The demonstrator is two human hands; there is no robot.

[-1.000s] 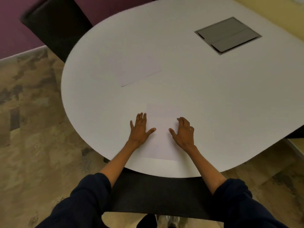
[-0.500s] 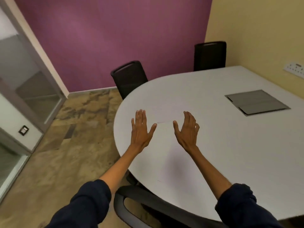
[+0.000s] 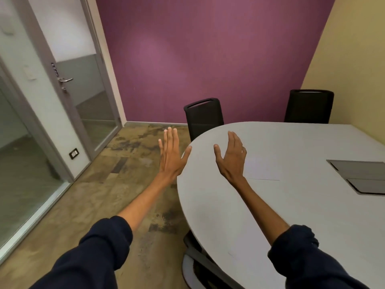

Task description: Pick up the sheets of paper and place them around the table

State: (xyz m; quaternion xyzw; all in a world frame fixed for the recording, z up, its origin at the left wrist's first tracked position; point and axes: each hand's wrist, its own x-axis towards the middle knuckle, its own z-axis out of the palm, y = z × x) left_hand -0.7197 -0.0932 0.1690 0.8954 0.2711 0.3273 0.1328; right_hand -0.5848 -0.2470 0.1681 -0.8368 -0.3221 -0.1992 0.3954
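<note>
Both hands hung mid-frame with fingers straight and spread, holding nothing: the left hand (image 3: 171, 157) against the floor just left of the white table (image 3: 291, 215), the right hand (image 3: 231, 161) over its rounded end. One faint sheet of paper (image 3: 263, 170) lay flat on the table just right of the right hand.

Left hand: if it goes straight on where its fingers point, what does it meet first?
Way looks free: the left hand is beside the table edge, over floor, fingers aimed just left of the nearer black chair, toward the purple wall. Depth is unclear.
</note>
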